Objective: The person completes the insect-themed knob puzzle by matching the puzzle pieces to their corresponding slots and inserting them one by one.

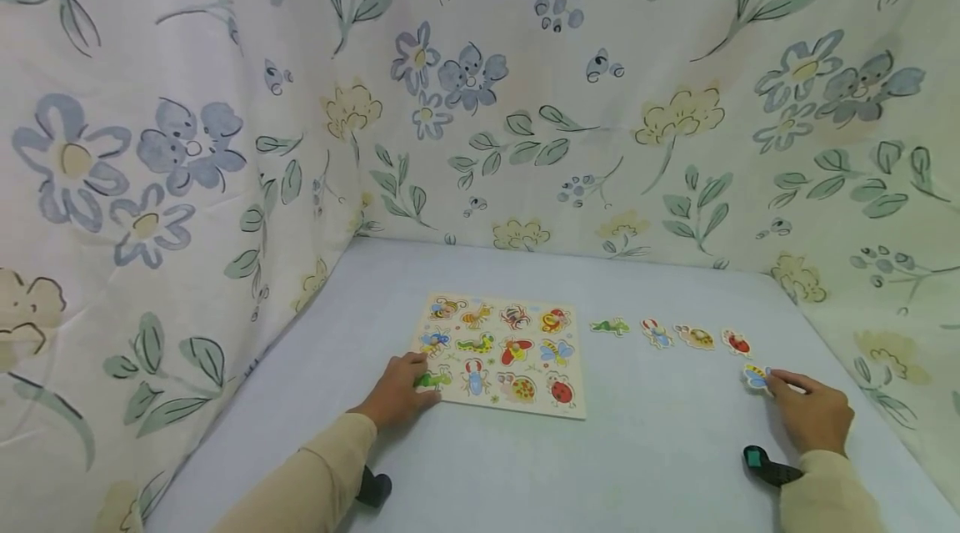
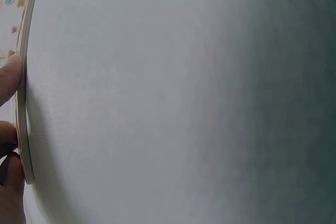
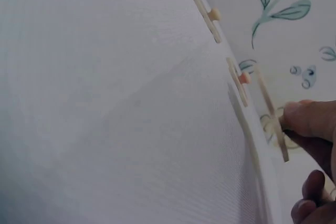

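Observation:
A wooden peg puzzle board (image 1: 487,409) with colourful insect pictures lies flat on the table. My left hand (image 1: 401,389) holds its near left corner, thumb at the front edge and fingers by the left side. In the left wrist view, fingertips (image 2: 9,80) touch the thin board edge. Over at the right, my right hand (image 1: 813,412) pinches a puzzle piece with blue wings and a yellow striped body (image 1: 756,377). The right wrist view shows this piece (image 3: 273,114) edge-on, raised off the table, with thumb and finger at its middle.
Right of the board, loose pieces lie in a row: a green insect (image 1: 611,326), a blue beetle (image 1: 657,334), a snail (image 1: 694,337) and a ladybug (image 1: 737,343). Small knobs rise from the pieces in the right wrist view. Floral curtains (image 1: 480,166) enclose the white table (image 1: 637,466).

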Demonstrator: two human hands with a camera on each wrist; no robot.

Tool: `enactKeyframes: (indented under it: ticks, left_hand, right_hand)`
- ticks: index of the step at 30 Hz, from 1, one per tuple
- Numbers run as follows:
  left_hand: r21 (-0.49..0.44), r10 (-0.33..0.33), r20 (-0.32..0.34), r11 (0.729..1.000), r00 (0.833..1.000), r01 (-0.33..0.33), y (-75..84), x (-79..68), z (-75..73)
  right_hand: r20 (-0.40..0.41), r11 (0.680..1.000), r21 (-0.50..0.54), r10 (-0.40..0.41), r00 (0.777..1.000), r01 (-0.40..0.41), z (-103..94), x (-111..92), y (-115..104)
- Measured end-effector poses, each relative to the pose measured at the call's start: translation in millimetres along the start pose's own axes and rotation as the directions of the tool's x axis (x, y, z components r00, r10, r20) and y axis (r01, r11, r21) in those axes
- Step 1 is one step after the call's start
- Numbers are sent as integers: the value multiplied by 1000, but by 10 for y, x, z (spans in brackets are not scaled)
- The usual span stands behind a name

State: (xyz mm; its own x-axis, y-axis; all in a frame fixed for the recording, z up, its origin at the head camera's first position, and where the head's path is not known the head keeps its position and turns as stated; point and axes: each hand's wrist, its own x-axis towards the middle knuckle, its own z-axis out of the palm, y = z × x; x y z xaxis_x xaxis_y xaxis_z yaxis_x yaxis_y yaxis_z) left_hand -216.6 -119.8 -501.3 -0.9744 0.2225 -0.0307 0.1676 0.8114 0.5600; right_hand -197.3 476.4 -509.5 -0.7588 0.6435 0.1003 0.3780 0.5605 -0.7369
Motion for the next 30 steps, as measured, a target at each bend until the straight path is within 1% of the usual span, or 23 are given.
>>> enactKeyframes:
  ticks: [8,10,13,19,23,25,28,30]
  left_hand:
    - [18,3,-6,1000,1000,-3,-32,12,12]
    - [18,0,-3,1000,1000,0,-29,12,13]
    - [15,-5,2,1000,1000,5,-15,10,7]
    - [20,0,-2,1000,1000,0,3,9,-2]
    - [27,6,-8,1000,1000,-6,-5,13,3]
    - [26,7,-6,1000,1000,-7,-9,16,7]
    - [30,3,-2,1000,1000,-3,-14,20,12]
    - [34,-1,-1,999,1000,1,-19,23,17]
  right_hand:
    - [-57,999,46,-9,998,11,-171,-72,-325]
    - [-81,998,47,-28,996,32,-202,-103,-400]
    - [-97,997,50,-47,994,52,-249,-151,-508]
    - [-114,992,65,-96,989,104,-287,-241,-716]
    - [-135,987,99,-114,984,128,-295,-308,-846]
    - [-160,983,110,-128,979,147,-297,-346,-908]
    - [-206,974,115,-169,964,195,-295,-403,-1005]
    - [-218,968,113,-196,956,224,-291,-443,-1069]
